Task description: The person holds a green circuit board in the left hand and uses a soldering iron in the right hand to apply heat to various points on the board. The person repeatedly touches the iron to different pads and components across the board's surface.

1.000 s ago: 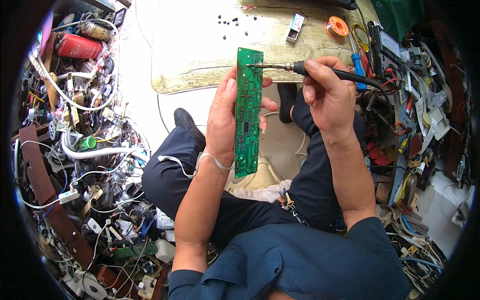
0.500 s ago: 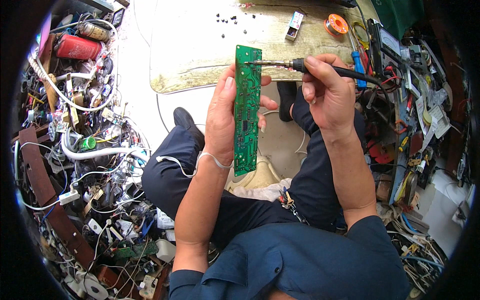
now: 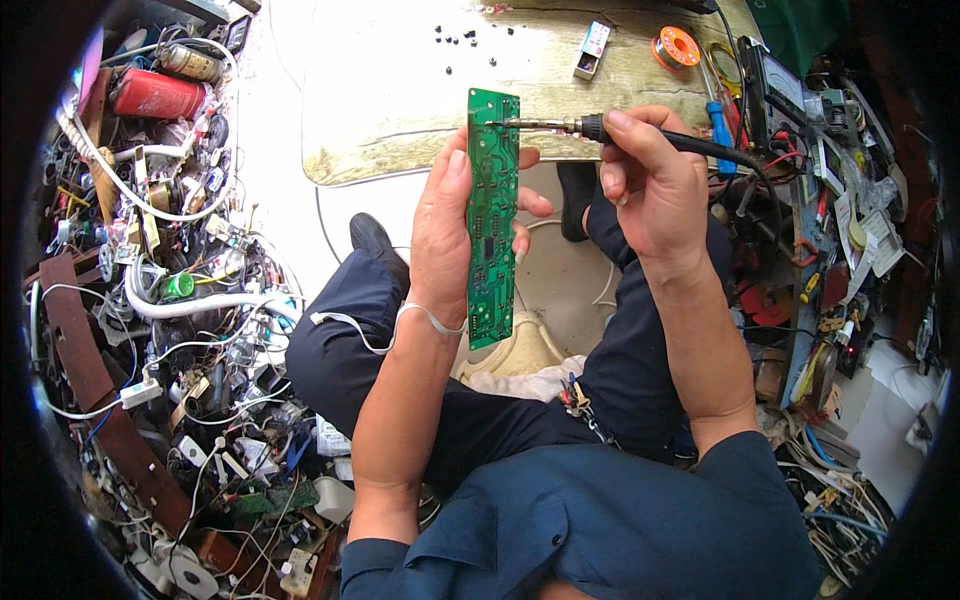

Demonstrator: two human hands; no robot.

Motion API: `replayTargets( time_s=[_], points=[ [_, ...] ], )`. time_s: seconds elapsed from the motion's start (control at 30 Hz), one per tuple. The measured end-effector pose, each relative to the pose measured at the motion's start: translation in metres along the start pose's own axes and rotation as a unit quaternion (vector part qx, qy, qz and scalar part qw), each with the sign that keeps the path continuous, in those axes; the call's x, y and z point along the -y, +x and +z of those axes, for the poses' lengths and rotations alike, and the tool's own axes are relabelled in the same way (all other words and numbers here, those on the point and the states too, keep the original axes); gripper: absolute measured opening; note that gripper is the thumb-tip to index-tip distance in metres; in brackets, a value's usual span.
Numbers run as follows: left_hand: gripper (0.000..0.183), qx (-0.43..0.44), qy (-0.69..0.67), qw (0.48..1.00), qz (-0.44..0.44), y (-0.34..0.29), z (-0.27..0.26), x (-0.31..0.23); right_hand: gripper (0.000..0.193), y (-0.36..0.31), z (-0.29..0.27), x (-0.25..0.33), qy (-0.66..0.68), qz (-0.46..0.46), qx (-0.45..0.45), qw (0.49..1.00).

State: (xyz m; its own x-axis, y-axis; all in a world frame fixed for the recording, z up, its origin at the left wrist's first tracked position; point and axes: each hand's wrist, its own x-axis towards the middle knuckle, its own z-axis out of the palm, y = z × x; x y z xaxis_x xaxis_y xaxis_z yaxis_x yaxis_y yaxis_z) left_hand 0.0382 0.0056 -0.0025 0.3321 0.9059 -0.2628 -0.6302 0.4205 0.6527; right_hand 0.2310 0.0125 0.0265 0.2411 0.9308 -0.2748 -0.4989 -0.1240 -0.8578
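A long green circuit board (image 3: 492, 205) stands almost upright in my left hand (image 3: 443, 225), with the thumb along its left edge and the fingers showing past its right edge. A pale flat cable (image 3: 360, 330) trails from the board's lower end across my left wrist. Pinched between the fingers of my right hand (image 3: 655, 185) is a soldering iron (image 3: 560, 126) with a black handle and cord. It lies nearly level, its metal tip at the upper part of the board; whether the tip presses on a joint is too small to tell.
On the wooden board (image 3: 390, 120) ahead lie several small black parts (image 3: 470, 42), a small open box (image 3: 591, 50), an orange solder spool (image 3: 675, 47) and a blue screwdriver (image 3: 719, 125). A meter (image 3: 780, 85) stands at the right. Heaped electronic scrap (image 3: 200, 390) and cables crowd both sides.
The circuit board has shifted very slightly left and up in the picture. The soldering iron moved a little left with it, its tip still at the board's upper part. Both grips look the same.
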Motion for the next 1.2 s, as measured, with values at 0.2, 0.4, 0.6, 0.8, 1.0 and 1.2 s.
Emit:
replayTargets(
  time_s=[0.2, 0.4, 0.6, 0.8, 1.0, 1.2],
  points=[
    [0.052, -0.018, -0.005, 1.0, 0.001, -0.001, 0.003, -0.001, 0.023, 0.0, 0.001, 0.0, -0.007, 0.006, 0.004, 1.0],
    [0.05, -0.033, 0.014, 0.999, 0.0, -0.002, 0.005, -0.002, 0.022, -0.001, 0.002, -0.001, -0.002, -0.006, 0.01, 1.0],
    [0.047, -0.045, 0.026, 0.999, 0.008, 0.0, 0.003, 0.0, 0.021, -0.003, 0.003, -0.001, -0.02, -0.019, 0.021, 0.999],
    [0.047, -0.042, 0.019, 0.999, 0.015, 0.002, 0.002, 0.003, 0.02, -0.004, 0.004, 0.0, -0.011, -0.015, 0.013, 1.0],
    [0.06, -0.017, -0.021, 0.999, -0.032, 0.003, -0.008, 0.004, 0.018, -0.005, 0.003, 0.001, 0.005, -0.042, 0.022, 0.999],
    [0.065, 0.002, -0.064, 0.997, -0.05, 0.003, -0.015, 0.006, 0.018, -0.011, 0.003, 0.004, -0.073, -0.153, 0.022, 0.985]
  ],
)
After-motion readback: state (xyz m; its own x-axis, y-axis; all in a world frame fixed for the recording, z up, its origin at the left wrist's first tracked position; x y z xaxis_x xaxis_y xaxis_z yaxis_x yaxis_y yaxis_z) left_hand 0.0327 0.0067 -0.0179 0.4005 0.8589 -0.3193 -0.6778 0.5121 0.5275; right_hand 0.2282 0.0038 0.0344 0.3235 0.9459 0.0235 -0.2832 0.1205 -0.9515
